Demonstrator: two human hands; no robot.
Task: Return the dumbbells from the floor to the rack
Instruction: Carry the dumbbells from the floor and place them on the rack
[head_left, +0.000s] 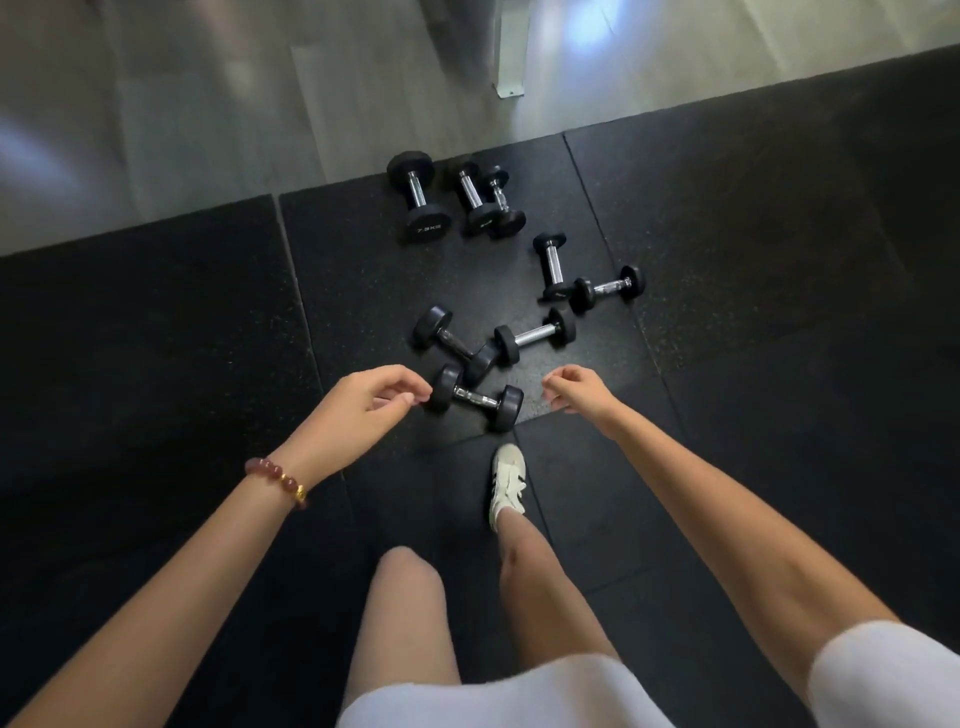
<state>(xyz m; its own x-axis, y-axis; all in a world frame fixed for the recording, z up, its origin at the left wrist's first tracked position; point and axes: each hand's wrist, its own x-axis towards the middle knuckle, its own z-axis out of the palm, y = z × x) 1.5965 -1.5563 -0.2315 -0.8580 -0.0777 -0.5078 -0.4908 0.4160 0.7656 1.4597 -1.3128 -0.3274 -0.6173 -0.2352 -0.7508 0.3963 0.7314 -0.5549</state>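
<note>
Several black dumbbells with chrome handles lie scattered on the black rubber floor mat (727, 249). The nearest dumbbell (477, 398) lies crosswise between my hands. My left hand (363, 402), with a beaded bracelet on the wrist, hovers just left of its end, fingers curled and holding nothing. My right hand (574, 388) hangs to its right, fingers loosely curled, also holding nothing. Two more small dumbbells (535, 335) cross just beyond it. A large one marked 7.5KG (418, 196) stands at the back. No rack is in view.
My right foot in a white shoe (508, 483) stands just behind the nearest dumbbell. Beyond the mat lies a pale wooden floor (208, 104) with a white post (511, 52). Bare mat stretches left and right of the dumbbells.
</note>
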